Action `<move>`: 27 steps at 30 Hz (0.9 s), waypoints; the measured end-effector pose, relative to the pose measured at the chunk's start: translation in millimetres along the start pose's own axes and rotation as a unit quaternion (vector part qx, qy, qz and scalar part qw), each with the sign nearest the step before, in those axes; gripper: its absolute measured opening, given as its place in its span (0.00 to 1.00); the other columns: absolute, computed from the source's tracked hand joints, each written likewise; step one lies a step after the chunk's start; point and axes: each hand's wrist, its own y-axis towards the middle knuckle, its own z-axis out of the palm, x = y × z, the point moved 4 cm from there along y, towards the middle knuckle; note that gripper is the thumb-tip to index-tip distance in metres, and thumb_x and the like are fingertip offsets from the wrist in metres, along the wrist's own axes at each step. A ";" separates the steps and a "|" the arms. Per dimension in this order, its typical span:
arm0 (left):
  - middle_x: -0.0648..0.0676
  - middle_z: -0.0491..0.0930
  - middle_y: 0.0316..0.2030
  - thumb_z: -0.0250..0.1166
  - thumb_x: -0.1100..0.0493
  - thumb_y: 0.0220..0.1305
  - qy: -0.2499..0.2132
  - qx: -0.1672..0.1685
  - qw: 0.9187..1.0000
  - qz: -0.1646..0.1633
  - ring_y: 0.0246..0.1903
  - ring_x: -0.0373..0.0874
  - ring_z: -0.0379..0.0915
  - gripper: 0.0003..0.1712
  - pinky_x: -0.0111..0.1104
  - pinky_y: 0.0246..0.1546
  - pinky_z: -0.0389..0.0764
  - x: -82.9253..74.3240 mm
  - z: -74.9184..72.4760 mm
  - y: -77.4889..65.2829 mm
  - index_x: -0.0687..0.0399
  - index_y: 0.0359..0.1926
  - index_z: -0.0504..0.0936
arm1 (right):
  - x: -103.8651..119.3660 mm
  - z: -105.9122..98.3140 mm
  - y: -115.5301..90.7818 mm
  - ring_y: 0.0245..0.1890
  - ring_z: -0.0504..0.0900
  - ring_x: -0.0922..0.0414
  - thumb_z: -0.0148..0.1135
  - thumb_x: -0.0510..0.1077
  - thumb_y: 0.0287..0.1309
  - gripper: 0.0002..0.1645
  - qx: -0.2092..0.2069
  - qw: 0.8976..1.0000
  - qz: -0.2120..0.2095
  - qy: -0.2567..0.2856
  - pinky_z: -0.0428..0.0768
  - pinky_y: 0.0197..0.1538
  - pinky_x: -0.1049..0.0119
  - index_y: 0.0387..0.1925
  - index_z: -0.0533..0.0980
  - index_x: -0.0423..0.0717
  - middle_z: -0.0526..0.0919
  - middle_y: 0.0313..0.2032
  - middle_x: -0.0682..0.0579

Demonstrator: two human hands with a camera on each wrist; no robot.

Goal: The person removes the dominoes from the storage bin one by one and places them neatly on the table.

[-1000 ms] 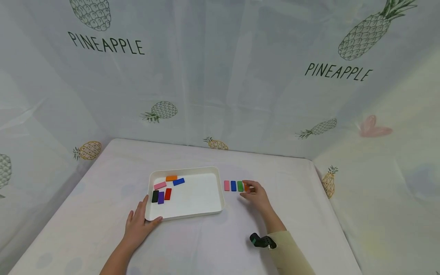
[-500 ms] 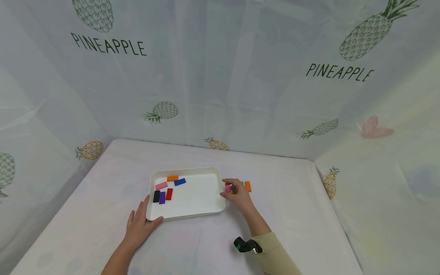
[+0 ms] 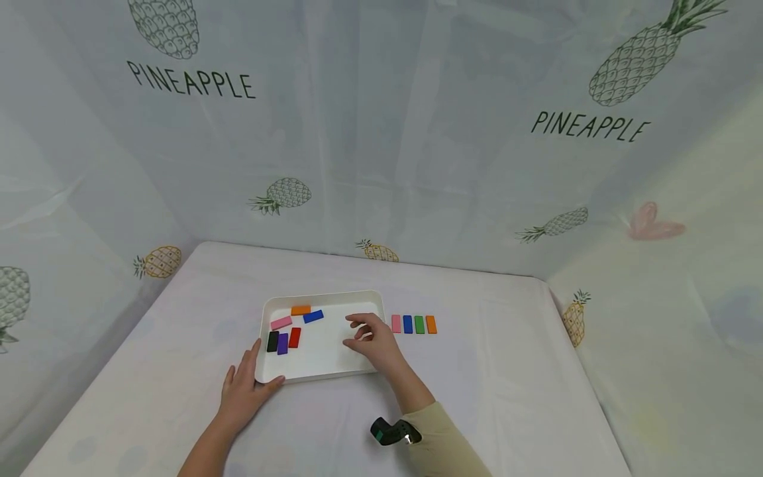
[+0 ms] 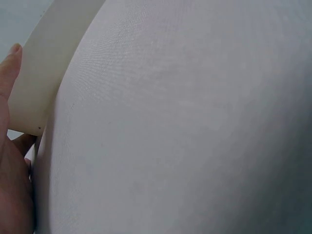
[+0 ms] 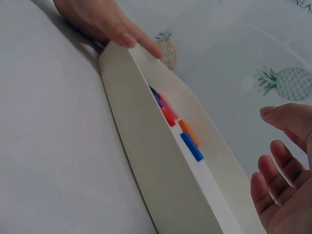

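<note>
My left hand rests at the near left corner of a white tray. Its thumb lies at the front wall and its straight fingers along the left side. Over the right part of the tray hovers my right hand, fingers loosely bent and nothing between them. Gathered on the tray's left are small flat blocks: orange, blue, pink, red, purple and black. In the right wrist view, the tray's front wall partly hides these blocks.
Just right of the tray, pink, blue, green and orange blocks stand in an evenly spaced row. A white cloth covers the table, and a pineapple-print curtain hangs behind and at both sides.
My right hand has left the orange block at the row's right end, passed left across the row, and now hovers over the tray. The left hand keeps its place.
</note>
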 end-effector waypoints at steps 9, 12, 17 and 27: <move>0.72 0.43 0.73 0.66 0.37 0.57 0.006 0.022 1.000 -0.017 0.71 0.68 0.31 0.62 0.61 0.67 0.27 -0.5 -0.6 -0.5 0.62 0.76 0.40 | -0.7 33.5 6.0 0.35 0.75 0.61 0.72 0.38 0.53 0.24 0.028 0.999 0.026 0.004 0.77 0.37 0.72 0.53 0.79 0.49 0.79 0.45 0.46; 0.72 0.43 0.72 0.67 0.38 0.57 0.006 0.020 1.000 -0.013 0.71 0.69 0.32 0.62 0.61 0.67 0.27 0.3 -0.8 0.2 0.62 0.75 0.40 | -1.0 42.5 7.6 0.34 0.75 0.61 0.72 0.38 0.53 0.24 0.034 0.999 0.033 0.010 0.76 0.35 0.73 0.53 0.79 0.49 0.79 0.44 0.46; 0.73 0.43 0.72 0.67 0.38 0.57 0.005 0.017 1.000 -0.010 0.71 0.69 0.32 0.61 0.61 0.66 0.26 1.1 -1.3 0.1 0.62 0.75 0.40 | 1.7 55.9 10.8 0.32 0.74 0.62 0.71 0.36 0.54 0.23 0.045 0.998 0.035 0.025 0.76 0.33 0.75 0.53 0.79 0.47 0.79 0.44 0.43; 0.74 0.45 0.71 0.66 0.38 0.58 0.009 0.011 1.000 0.004 0.71 0.70 0.34 0.60 0.62 0.66 0.29 -1.3 -3.1 -0.6 0.64 0.75 0.42 | 2.4 78.4 20.7 0.31 0.73 0.63 0.72 0.37 0.53 0.23 0.060 0.996 0.051 0.027 0.75 0.31 0.75 0.52 0.79 0.44 0.79 0.38 0.53</move>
